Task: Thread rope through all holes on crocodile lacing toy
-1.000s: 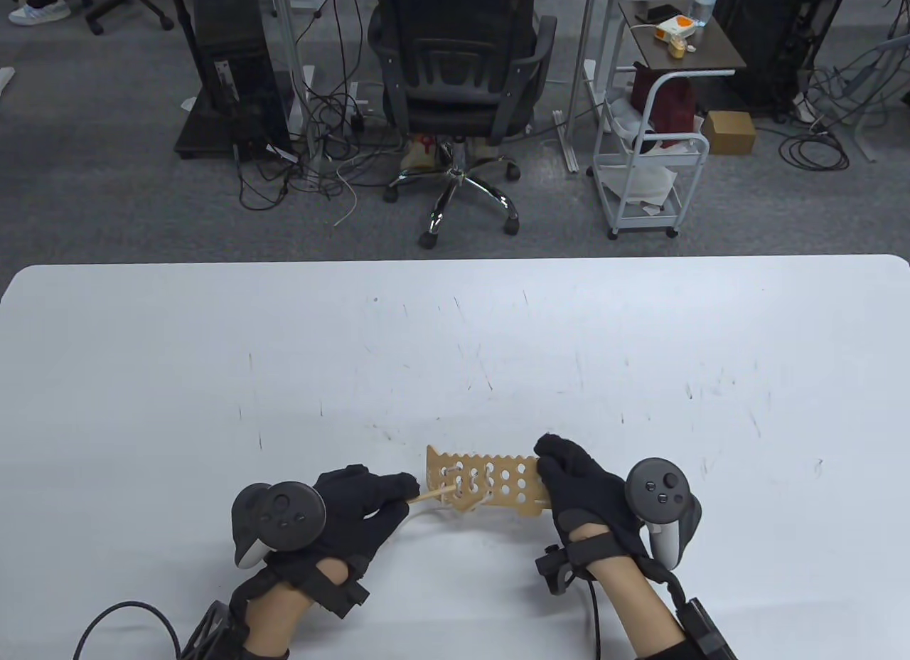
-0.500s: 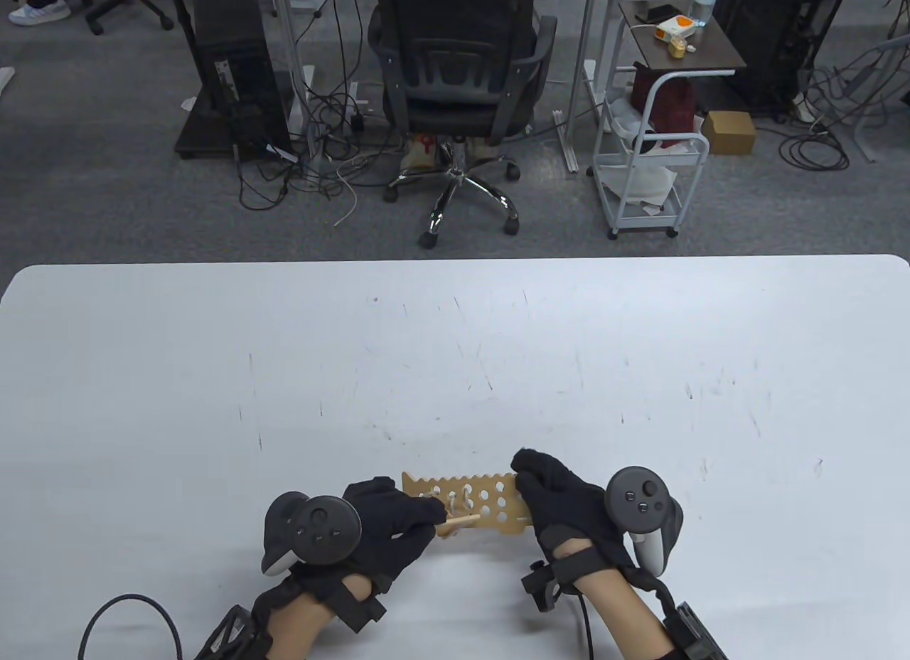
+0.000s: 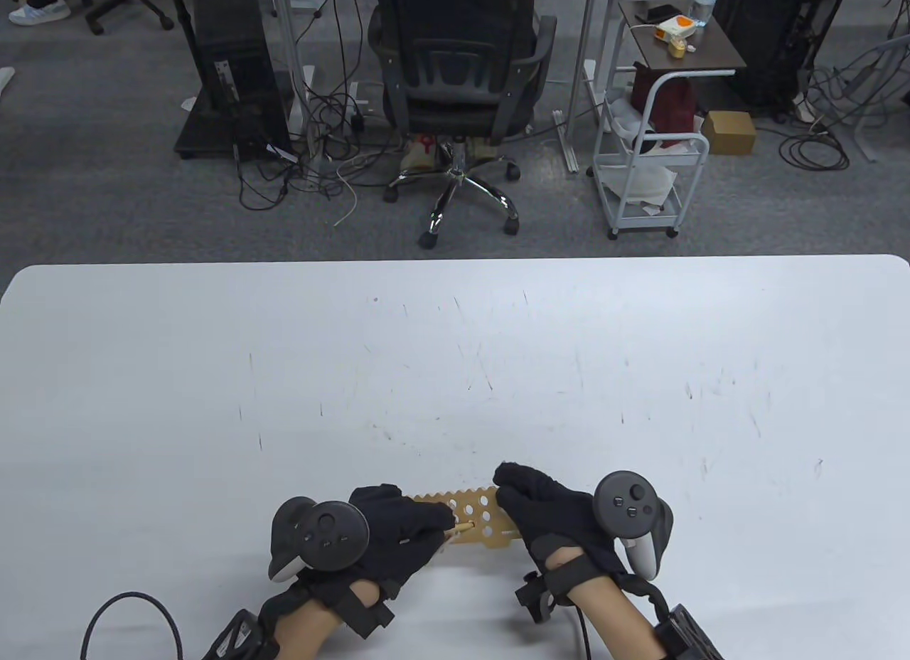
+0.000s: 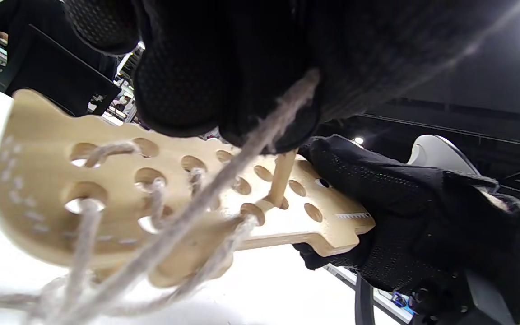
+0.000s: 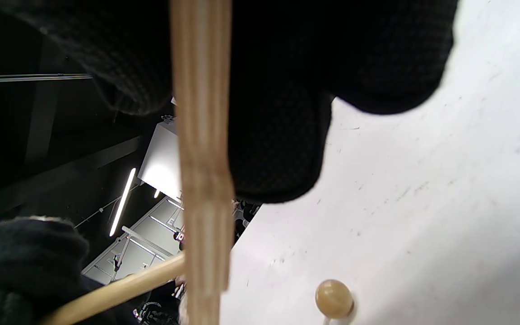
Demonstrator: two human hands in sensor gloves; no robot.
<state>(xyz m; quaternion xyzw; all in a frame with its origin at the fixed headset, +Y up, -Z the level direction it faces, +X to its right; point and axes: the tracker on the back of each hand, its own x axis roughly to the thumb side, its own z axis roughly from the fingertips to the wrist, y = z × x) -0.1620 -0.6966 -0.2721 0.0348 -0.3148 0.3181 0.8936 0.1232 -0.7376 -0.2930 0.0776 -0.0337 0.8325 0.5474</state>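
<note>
1. Grey office carpet is seen beyond the white scratched table [image 3: 455, 347], w/ a black mesh office chair [image 3: 455, 70] and a white wheeled cart [image 3: 650, 162] behind the table's far edge.
2. The flat tan wooden crocodile lacing board w/ rows of round holes [image 3: 480, 521] is held just above the table at its near edge, approx. centre, between both hands; a toothed upper edge is shown in the table view.
3. The board's right end is gripped by the right hand in a black sensor glove [image 3: 544, 511]; fingers are curled over the top edge, and in the right wrist view the board [image 5: 203, 158] is seen edge-on between thumb and fingers.
4. A slim wooden needle stick [image 3: 463, 526] is pinched by the left hand in a black sensor glove [image 3: 405, 528], just left of the board's middle; in the left wrist view the stick [image 4: 282, 176] is seen w/ its tip at a hole.
5. Beige twisted rope [image 4: 151, 212] is laced through several holes at the board's left end; loose strands hang below it toward the table.
6. A small round wooden bead [image 5: 334, 299] is seen by the table in the right wrist view, below the board's edge.
7. A grey tracker is strapped to each hand's back.
</note>
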